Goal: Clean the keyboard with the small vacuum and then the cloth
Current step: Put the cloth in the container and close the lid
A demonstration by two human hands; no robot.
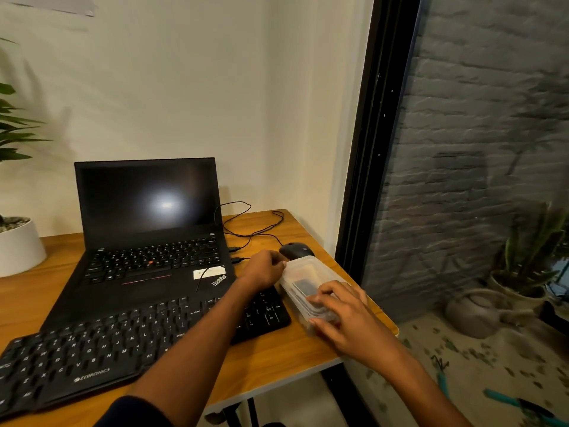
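Note:
A black external keyboard (123, 340) lies across the front of the wooden table (277, 359), in front of an open black laptop (147, 229). To its right stands a clear plastic box (303, 277) with a lid and dark items inside that I cannot make out. My left hand (266, 268) reaches over the keyboard's right end and grips the box's far left edge. My right hand (341, 312) grips the box's near end, fingers curled over the lid. No vacuum or cloth shows in the open.
A black mouse (295, 249) sits just behind the box, its cable looping toward the laptop. A white plant pot (18, 245) stands at the table's far left. The table's right edge runs close to a black-framed glass door (366, 180).

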